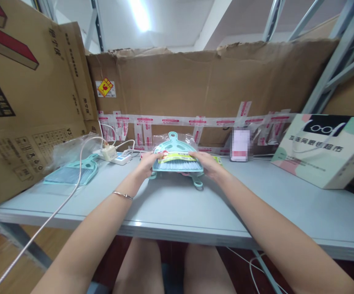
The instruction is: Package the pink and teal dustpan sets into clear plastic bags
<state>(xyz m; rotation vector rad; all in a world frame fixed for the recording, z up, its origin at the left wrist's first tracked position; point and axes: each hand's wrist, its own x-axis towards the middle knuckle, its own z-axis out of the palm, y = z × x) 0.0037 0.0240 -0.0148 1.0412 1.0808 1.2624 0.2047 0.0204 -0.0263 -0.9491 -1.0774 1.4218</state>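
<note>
A light-turquoise dustpan-and-brush set is held near the middle of the table, its looped handle pointing away from me. A yellow-green label crosses it, and pale bristles show below the label. My left hand closes on its left edge, the thumb over the label's end. On the right edge, my right hand grips the same way. Under this set, more turquoise pieces stick out, one with a looped end; most of them is hidden. Clear plastic film shows behind the set.
Another turquoise dustpan set in clear plastic lies at left, with a white cable running over it. A power strip, a phone and a printed box stand on the table. Large cardboard walls the back.
</note>
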